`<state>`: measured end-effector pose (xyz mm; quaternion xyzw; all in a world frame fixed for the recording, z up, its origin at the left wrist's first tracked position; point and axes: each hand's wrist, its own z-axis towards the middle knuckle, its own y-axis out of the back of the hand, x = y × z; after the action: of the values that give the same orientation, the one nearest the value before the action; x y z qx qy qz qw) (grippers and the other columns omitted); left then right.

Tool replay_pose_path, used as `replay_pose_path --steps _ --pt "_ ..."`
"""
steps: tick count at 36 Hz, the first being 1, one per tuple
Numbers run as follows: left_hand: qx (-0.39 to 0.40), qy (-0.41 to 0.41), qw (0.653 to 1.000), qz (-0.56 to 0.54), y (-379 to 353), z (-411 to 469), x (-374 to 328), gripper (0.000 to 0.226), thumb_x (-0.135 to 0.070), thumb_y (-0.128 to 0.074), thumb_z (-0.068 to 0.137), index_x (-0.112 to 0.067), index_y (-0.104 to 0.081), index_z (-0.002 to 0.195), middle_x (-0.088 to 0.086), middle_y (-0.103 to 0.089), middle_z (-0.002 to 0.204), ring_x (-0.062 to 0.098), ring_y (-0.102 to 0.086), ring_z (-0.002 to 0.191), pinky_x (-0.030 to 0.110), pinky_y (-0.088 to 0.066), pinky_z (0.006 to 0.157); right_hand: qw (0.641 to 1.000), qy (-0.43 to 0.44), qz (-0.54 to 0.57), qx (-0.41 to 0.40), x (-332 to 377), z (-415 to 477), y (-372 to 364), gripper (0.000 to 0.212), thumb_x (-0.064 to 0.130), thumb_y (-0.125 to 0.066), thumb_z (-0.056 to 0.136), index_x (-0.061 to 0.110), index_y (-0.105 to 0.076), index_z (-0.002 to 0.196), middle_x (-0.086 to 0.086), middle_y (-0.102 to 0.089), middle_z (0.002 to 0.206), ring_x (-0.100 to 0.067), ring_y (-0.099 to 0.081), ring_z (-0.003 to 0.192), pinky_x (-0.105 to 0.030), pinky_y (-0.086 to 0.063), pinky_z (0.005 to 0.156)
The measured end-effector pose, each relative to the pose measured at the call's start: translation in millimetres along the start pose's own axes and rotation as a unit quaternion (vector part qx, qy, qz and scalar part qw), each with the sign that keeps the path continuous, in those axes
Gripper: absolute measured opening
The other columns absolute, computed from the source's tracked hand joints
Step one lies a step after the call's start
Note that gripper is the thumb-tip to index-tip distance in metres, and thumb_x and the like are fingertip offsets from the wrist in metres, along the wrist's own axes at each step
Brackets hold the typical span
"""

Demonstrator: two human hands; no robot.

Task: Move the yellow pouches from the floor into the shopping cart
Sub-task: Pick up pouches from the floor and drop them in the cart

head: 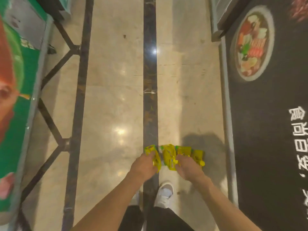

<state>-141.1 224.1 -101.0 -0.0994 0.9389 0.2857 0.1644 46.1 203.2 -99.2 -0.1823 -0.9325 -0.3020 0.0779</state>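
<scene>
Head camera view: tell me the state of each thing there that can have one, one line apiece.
yellow pouches, bunched in a row low by the floor, held at both ends; cannot tell whether they are lifted.
left hand, grips the leftmost pouch.
right hand, grips the pouches at the right of the row.
white shoe, planted on the floor just behind the hands.

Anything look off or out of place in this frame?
Yes: the yellow pouches sit crumpled in a ragged row low over the aisle floor, across its dark strip, not on a shelf. The left hand and right hand both grip them. No shopping cart is in view.
</scene>
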Motion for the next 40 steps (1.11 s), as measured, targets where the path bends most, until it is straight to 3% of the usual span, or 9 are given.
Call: replay_pose_path --steps 4,9,15,20,29,32,37,40 --pt "0.015 -0.002 1.000 -0.004 -48.3 52.5 15.6 0.041 -0.036 -0.053 0.094 -0.022 -0.052 0.132 0.018 -0.063 0.118 0.040 -0.062 0.107 0.043 -0.052 0.087 0.999 -0.016 -0.018 0.023 -21.7 60.3 -43.0 0.039 0.029 -0.047 0.092 0.015 -0.050 0.129 -0.019 -0.061 0.119 -0.035 -0.058 0.109 -0.038 -0.048 0.088" --pt "0.046 0.006 0.998 0.049 -65.7 82.6 19.4 0.028 -0.016 -0.044 0.097 -0.008 -0.057 0.121 0.023 -0.064 0.114 0.042 -0.062 0.106 0.045 -0.049 0.086 0.995 0.005 -0.092 0.026 -33.6 96.3 -71.8 0.026 0.010 -0.044 0.090 0.009 -0.050 0.116 -0.020 -0.064 0.102 -0.038 -0.063 0.092 -0.037 -0.045 0.064" --pt "0.060 0.015 0.997 0.035 -65.9 93.1 26.2 0.024 -0.016 -0.049 0.097 -0.006 -0.061 0.116 0.023 -0.064 0.115 0.040 -0.063 0.106 0.043 -0.051 0.087 0.988 0.004 -0.146 0.040 -33.3 106.0 -75.0 0.029 0.003 -0.042 0.089 0.008 -0.049 0.117 -0.016 -0.067 0.105 -0.034 -0.065 0.097 -0.041 -0.052 0.074" --pt "0.028 0.012 0.999 0.032 -45.6 87.0 25.5 0.024 -0.012 -0.047 0.095 -0.006 -0.066 0.110 0.022 -0.065 0.110 0.040 -0.063 0.102 0.041 -0.049 0.082 0.988 0.005 -0.153 0.023 -22.9 94.8 -62.1 0.023 0.004 -0.043 0.088 0.009 -0.053 0.108 -0.017 -0.067 0.100 -0.036 -0.065 0.093 -0.039 -0.050 0.068" --pt "-0.039 -0.014 0.999 -0.002 60.4 -13.0 5.9 0.026 -0.019 -0.042 0.095 -0.013 -0.066 0.103 0.019 -0.066 0.100 0.038 -0.065 0.090 0.040 -0.054 0.077 0.997 0.009 -0.071 -0.025 18.0 -1.1 27.7 0.020 0.022 -0.038 0.092 0.015 -0.056 0.087 -0.013 -0.067 0.089 -0.033 -0.063 0.083 -0.037 -0.048 0.066" --pt "-0.069 -0.022 0.997 0.000 113.7 -70.0 -9.7 0.028 -0.024 -0.040 0.095 -0.017 -0.066 0.103 0.018 -0.068 0.099 0.036 -0.066 0.088 0.039 -0.055 0.077 0.997 0.009 -0.073 -0.036 44.8 -55.5 74.3 0.023 0.027 -0.036 0.094 0.016 -0.055 0.091 -0.014 -0.068 0.097 -0.036 -0.063 0.090 -0.036 -0.046 0.068" --pt "-0.122 -0.032 0.991 0.034 214.2 -173.8 -43.3 0.030 -0.027 -0.040 0.095 -0.018 -0.068 0.104 0.017 -0.067 0.101 0.036 -0.065 0.094 0.034 -0.052 0.078 0.995 0.029 -0.066 -0.072 105.1 -166.1 168.3 0.022 0.021 -0.039 0.093 0.015 -0.058 0.101 -0.015 -0.065 0.108 -0.035 -0.061 0.101 -0.036 -0.047 0.081" --pt "-0.157 -0.041 0.985 0.050 273.1 -238.4 -65.4 0.030 -0.028 -0.042 0.096 -0.019 -0.069 0.106 0.017 -0.065 0.102 0.036 -0.064 0.093 0.034 -0.052 0.077 0.989 0.053 -0.042 -0.129 132.7 -224.2 219.5 0.024 0.029 -0.038 0.091 0.020 -0.059 0.088 -0.016 -0.069 0.095 -0.037 -0.064 0.090 -0.037 -0.049 0.076"
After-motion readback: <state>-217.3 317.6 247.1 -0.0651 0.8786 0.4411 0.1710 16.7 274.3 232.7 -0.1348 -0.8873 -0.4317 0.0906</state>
